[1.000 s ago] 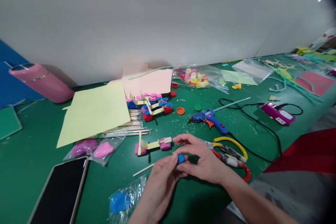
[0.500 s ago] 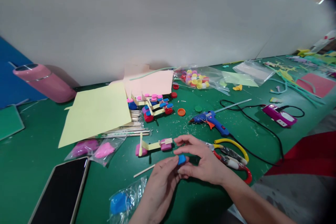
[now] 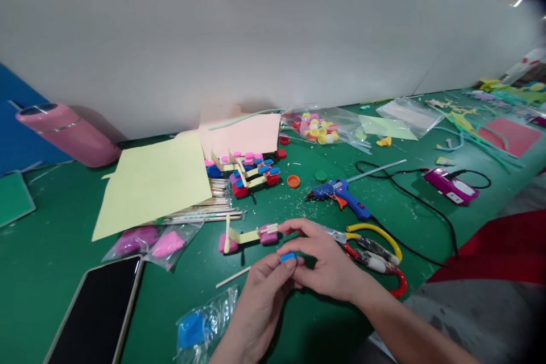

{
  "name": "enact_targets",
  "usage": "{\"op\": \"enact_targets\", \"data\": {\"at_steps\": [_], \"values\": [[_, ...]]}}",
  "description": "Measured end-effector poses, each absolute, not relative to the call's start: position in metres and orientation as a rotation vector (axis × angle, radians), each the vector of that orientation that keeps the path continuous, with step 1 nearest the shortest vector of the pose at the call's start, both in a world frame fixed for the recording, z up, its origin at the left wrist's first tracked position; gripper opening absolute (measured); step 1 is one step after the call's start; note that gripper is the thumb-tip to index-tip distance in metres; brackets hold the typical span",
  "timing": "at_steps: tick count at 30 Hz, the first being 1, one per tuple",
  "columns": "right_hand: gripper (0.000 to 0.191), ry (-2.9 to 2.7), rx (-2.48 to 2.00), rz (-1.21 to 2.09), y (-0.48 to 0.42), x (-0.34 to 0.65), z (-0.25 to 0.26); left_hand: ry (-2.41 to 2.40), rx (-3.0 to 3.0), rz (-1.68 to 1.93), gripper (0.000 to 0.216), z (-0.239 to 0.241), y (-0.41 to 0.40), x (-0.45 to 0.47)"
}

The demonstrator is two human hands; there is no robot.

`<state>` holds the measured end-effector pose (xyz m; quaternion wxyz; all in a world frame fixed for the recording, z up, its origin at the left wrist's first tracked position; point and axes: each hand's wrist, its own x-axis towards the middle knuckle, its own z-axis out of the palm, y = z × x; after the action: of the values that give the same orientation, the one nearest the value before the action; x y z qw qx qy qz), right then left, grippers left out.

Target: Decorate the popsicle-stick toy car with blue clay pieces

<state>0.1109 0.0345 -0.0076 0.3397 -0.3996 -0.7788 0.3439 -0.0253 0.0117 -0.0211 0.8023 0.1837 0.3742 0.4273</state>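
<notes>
A small block of blue clay (image 3: 288, 257) is pinched between the fingertips of my left hand (image 3: 265, 290). My right hand (image 3: 328, 264) closes on its other side, thumb and fingers touching the block, with the index finger reaching out past it. Just beyond the hands lies a small craft model (image 3: 249, 237) with purple clay ends, a pale yellow strip and short sticks. A thin wooden stick (image 3: 232, 277) lies left of the fingers, one end hidden behind my left hand. Nearer me, a clear bag holds more blue clay (image 3: 191, 330).
Right of the hands lie scissors (image 3: 375, 247) with yellow and red handles, and a blue glue gun (image 3: 341, 193) with its cord. Finished-looking models (image 3: 256, 173), a phone (image 3: 96, 313), yellow sheet (image 3: 156, 182), pink bottle (image 3: 70, 133), and a bag of caps (image 3: 315, 126) surround them.
The blue block has turned and shifted slightly left in my fingers, and my right fingers have drawn in closer around it. The view has moved a little.
</notes>
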Motion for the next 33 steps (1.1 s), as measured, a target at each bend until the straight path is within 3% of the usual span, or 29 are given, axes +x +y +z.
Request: {"op": "enact_targets", "data": {"at_steps": [11, 18, 33], "values": [[0.026, -2.020, -1.032, 0.836, 0.034, 0.108, -0.010, 0.780, 0.364, 0.921, 0.011, -0.018, 0.012, -0.026], [0.046, -1.969, -1.071, 0.823, 0.028, 0.110, -0.015, 0.851, 0.250, 1.016, 0.008, -0.023, 0.013, -0.029], [0.054, -2.055, -1.059, 0.758, 0.017, 0.109, -0.019, 0.916, 0.317, 1.051, 0.010, -0.021, 0.015, -0.028]]}}
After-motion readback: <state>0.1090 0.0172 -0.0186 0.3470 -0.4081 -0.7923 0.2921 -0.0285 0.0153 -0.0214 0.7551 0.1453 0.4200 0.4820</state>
